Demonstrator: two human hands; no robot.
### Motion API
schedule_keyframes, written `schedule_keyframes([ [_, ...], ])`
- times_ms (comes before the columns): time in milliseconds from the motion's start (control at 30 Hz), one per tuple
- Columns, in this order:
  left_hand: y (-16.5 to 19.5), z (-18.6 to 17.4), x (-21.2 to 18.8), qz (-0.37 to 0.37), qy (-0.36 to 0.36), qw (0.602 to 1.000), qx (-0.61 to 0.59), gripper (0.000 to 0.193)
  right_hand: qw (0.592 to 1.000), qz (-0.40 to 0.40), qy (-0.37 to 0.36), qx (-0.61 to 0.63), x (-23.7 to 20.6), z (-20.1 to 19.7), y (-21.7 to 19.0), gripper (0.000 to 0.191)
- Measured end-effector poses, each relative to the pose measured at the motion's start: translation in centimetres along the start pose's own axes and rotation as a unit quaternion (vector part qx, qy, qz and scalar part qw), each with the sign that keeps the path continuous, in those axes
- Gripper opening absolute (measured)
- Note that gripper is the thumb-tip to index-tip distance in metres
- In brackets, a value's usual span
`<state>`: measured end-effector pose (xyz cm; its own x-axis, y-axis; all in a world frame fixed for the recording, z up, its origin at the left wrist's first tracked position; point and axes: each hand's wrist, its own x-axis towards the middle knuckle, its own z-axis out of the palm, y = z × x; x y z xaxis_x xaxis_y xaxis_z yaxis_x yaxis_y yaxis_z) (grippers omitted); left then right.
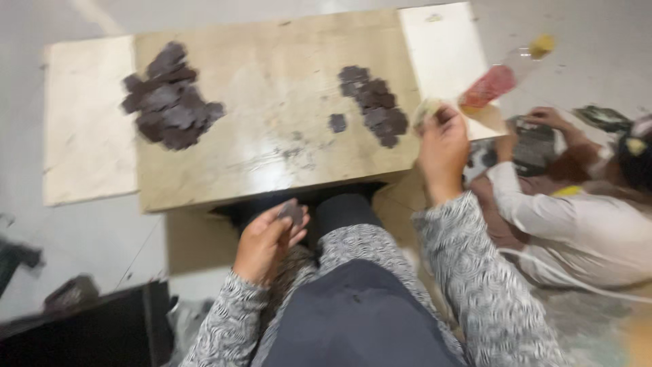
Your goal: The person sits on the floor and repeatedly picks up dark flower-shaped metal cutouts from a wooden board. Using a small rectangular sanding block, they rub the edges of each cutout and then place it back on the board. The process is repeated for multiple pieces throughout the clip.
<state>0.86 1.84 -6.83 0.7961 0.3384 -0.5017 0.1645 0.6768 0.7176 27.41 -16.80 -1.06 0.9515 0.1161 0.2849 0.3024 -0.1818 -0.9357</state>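
A pale grey floor (102, 231) fills the frame's left and top edges. A low wooden board table (272, 136) sits at upper centre, with white slabs (85, 122) along its left and upper-right sides; light glares off its middle

Right hand (443, 144) motion-blurred; the pale item in its fingers is unreadable. Bottle (506, 73) smeared (contents unclear). Co-worker (584, 211) cut by right edge. Dark piece (293, 212) half hidden in left hand (268, 239).
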Motion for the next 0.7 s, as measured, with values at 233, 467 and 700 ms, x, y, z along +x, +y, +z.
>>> schedule_keyframes([
  [233,-5.5,-2.5,3.7,-0.169,0.009,0.985,-0.036,0.042,0.958,-0.190,0.196,0.083,11.5,-7.2,0.4,0.028],
  [467,-4.5,-2.9,4.7,-0.147,0.035,0.987,-0.046,0.040,0.945,-0.234,0.136,-0.185,13.0,-9.7,-0.4,0.023],
  [700,-4.5,-3.2,4.7,-0.156,0.049,0.985,-0.051,0.038,0.913,-0.293,0.080,-0.271,13.2,-10.0,0.7,0.026],
])
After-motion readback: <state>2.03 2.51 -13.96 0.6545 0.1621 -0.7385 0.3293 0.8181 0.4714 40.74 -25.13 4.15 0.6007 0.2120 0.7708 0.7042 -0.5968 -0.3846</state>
